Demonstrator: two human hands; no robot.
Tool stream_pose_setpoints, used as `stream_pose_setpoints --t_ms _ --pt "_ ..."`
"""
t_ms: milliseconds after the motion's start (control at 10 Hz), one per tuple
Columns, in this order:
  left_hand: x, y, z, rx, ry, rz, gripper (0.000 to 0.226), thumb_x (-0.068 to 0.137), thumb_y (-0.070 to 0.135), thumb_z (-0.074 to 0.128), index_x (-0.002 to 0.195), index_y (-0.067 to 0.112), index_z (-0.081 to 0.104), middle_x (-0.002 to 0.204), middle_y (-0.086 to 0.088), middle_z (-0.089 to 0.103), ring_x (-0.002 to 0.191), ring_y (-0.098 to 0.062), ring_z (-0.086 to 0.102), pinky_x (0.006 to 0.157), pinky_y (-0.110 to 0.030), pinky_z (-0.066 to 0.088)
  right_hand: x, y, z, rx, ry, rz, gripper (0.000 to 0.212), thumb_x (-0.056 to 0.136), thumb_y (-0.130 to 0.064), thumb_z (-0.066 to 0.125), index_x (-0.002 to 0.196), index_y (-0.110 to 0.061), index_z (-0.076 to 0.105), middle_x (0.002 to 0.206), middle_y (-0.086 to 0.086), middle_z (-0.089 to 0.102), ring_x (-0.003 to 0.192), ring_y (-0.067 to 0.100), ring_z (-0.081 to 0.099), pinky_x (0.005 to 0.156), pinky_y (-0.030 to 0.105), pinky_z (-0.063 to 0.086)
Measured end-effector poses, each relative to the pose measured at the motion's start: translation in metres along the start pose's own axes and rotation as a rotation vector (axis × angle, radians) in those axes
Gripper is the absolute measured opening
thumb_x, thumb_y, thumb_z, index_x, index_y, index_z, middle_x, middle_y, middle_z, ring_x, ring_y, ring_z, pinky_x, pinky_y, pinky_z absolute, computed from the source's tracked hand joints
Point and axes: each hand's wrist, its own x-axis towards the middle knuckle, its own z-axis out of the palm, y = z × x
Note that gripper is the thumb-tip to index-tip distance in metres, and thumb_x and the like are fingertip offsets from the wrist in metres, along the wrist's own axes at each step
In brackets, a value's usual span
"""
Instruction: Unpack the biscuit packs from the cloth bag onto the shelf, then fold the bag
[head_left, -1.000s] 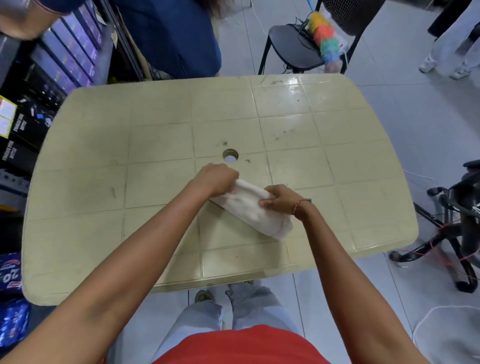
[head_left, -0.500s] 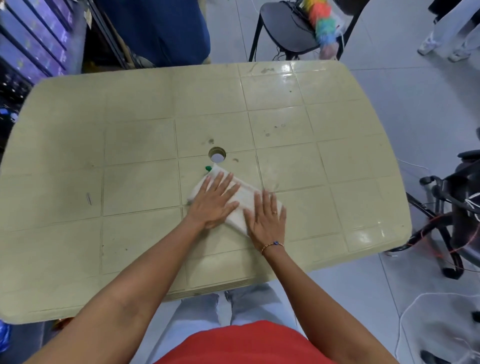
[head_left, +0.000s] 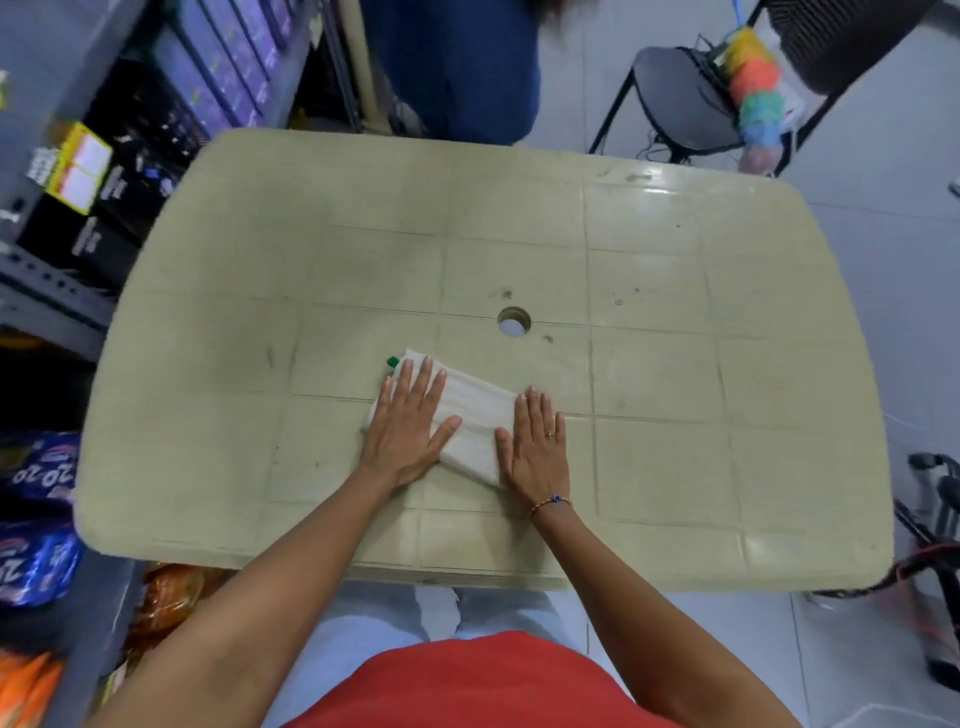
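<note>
Left hand (head_left: 410, 428), right hand (head_left: 535, 447) flat, fingers straight, still pressing folded bag (head_left: 470, 415) — unchanged on table (head_left: 675, 364)

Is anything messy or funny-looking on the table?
Not much. The folded cloth bag lies slanted across the table rather than square with its grid lines, with a small green tag poking out at its far corner. Both hands, left and right, press it flat. The tabletop has a few dark smudges.
</note>
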Motion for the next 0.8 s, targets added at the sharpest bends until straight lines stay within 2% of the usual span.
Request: stream_pose_setpoints --t_ms 300,500,600,700,800 --pt "-0.085 -0.151 -0.028 0.022 0.084 -0.229 0.07 0.091 0.053 0.007 0.152 0.02 0.006 0.161 -0.004 -0.003 0.148 -0.022 -0.011 0.119 -0.039 -0.008 0.008 -0.156 0.048 -0.022 -0.063 -0.25 0.056 0.101 -0.037 0.025 0.15 -0.012 0.013 0.161 0.007 0.005 0.149 0.021 0.001 0.118 0.03 -0.008" --pt "-0.118 -0.22 -0.038 -0.036 0.127 -0.242 0.072 0.091 0.052 0.006 0.151 0.012 0.003 0.161 -0.005 -0.001 0.149 -0.018 -0.006 0.121 -0.036 -0.005 0.003 -0.219 0.071 -0.083 -0.074 -0.273 0.054 0.102 -0.036 0.023 0.15 -0.014 0.015 0.161 0.005 0.006 0.149 0.022 0.001 0.118 0.033 -0.008" --pt "-0.128 -0.235 -0.041 -0.055 0.126 -0.258 0.072 0.092 0.05 0.007 0.151 0.01 0.002 0.161 -0.005 -0.003 0.149 -0.017 -0.007 0.121 -0.035 -0.005 0.0 -0.237 0.076 -0.1 -0.103 -0.272 0.054 0.102 -0.037 0.022 0.151 -0.016 0.013 0.161 0.002 0.005 0.149 0.019 0.0 0.119 0.037 -0.007" --pt "-0.134 -0.234 -0.049 -0.117 0.177 -0.248 0.065 0.095 0.043 0.015 0.151 0.01 0.009 0.161 -0.005 0.007 0.149 -0.016 0.0 0.122 -0.036 -0.004 -0.006 -0.237 0.068 -0.101 -0.045 -0.283 0.053 0.102 -0.037 0.021 0.151 -0.02 0.011 0.161 -0.003 0.005 0.149 0.014 0.0 0.118 0.042 -0.01" --pt "-0.112 -0.22 -0.074 -0.181 0.283 -0.187 0.06 0.098 0.037 0.017 0.15 0.01 0.016 0.16 -0.005 0.018 0.149 -0.017 0.008 0.122 -0.036 0.0 -0.006 -0.222 0.048 -0.085 0.132 -0.209 0.051 0.102 -0.034 0.022 0.151 -0.019 0.014 0.161 -0.004 0.008 0.149 0.014 0.002 0.118 0.042 -0.01"
